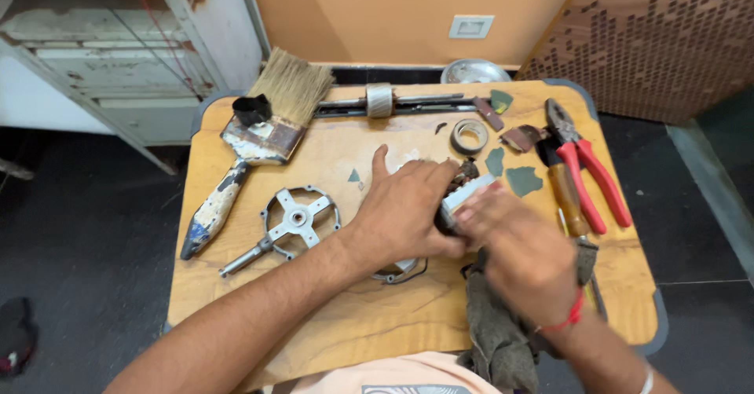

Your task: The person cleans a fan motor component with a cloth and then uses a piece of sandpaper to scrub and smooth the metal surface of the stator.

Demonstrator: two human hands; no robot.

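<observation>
Fingers (440, 205) of both hands close around the motor part (463, 190).

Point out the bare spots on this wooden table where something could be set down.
Bare wood shows along the table's near-left edge, below the metal spoked frame, and between the paintbrush and the left hand. The right side is crowded: red pliers, tape roll, green scraps, a grey rag under the right hand.

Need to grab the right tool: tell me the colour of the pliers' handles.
Red; the pliers lie at the table's right side, seen clearly in the head view.
</observation>
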